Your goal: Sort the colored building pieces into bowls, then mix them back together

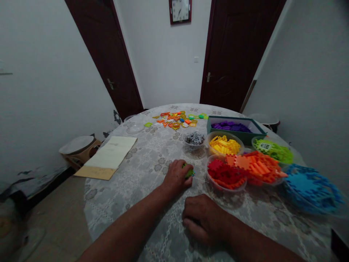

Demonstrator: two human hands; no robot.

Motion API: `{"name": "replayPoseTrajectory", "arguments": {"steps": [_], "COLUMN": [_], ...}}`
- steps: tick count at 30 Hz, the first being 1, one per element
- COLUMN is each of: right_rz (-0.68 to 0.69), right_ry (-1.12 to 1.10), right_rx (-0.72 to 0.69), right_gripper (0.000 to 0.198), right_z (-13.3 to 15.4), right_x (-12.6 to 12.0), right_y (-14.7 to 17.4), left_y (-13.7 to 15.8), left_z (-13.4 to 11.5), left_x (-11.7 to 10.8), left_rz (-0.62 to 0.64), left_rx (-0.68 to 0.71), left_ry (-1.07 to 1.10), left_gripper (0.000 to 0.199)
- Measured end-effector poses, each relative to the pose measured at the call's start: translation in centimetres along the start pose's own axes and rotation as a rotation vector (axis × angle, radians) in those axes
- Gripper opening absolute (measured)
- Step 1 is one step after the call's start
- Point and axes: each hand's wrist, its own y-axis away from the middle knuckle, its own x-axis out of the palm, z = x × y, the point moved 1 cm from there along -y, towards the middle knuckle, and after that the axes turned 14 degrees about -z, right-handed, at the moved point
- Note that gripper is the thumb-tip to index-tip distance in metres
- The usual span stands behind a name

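My left hand (pixel 177 176) is closed around small green plastic building pieces (pixel 189 171) just above the patterned tablecloth; a bit of blue shows at their edge, and my fingers cover the rest. Nearer to me, my right hand (pixel 203 218) rests on the cloth with its fingers curled in, and nothing shows between thumb and fingers. To the right of both hands stands a clear bowl of red pieces (pixel 226 176). Beyond the left hand is a small bowl of grey pieces (pixel 194 138), beside a tub of yellow pieces (pixel 224 145).
Tubs of orange (pixel 259 167), lime green (pixel 275 150) and blue pieces (pixel 311 187) line the right side. Behind them sits a green box (pixel 240 136) with purple pieces. Mixed loose pieces (pixel 177 120) lie at the far side. An open paper booklet (pixel 109 154) overhangs the left edge.
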Motion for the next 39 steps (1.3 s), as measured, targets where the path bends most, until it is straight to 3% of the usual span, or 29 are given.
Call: {"name": "replayPoseTrajectory", "arguments": {"steps": [5, 11, 18, 21, 25, 28, 32, 39], "right_rz": [-0.129, -0.336, -0.528, -0.592, -0.684, -0.67, -0.579, -0.524], "right_ry": [0.032, 0.103, 0.256, 0.293, 0.292, 0.267, 0.19, 0.17], "right_rx": [0.065, 0.166, 0.328, 0.34, 0.394, 0.398, 0.425, 0.529], "right_gripper": [0.011, 0.015, 0.014, 0.022, 0.049, 0.053, 0.04, 0.022], "right_z": [-0.5, -1.4, -2.5, -3.1, -3.8, -4.1, -4.1, -3.9], "right_x": [-0.4, -0.7, 0.5, 1.5, 2.1, 2.1, 1.6, 0.6], "right_y": [-0.4, -0.9, -0.9, -0.6, -0.4, -0.5, -0.9, -0.9], "left_y": [1.7, 2.4, 2.8, 3.1, 3.4, 3.5, 3.7, 3.6], "left_z": [-0.2, -0.2, -0.2, 0.1, 0.6, 0.7, 0.9, 0.7], "left_x": [-0.8, -1.0, -1.0, -0.8, -0.4, -0.1, 0.3, 0.5], "left_rz": [-0.14, -0.089, -0.142, -0.156, -0.195, -0.199, -0.212, -0.214], "left_rx": [-0.036, -0.038, 0.013, 0.051, 0.073, 0.124, 0.136, 0.042], "left_ry": [0.079, 0.197, 0.243, 0.269, 0.288, 0.296, 0.278, 0.36], "left_gripper": [0.03, 0.032, 0.03, 0.03, 0.029, 0.041, 0.071, 0.088]}}
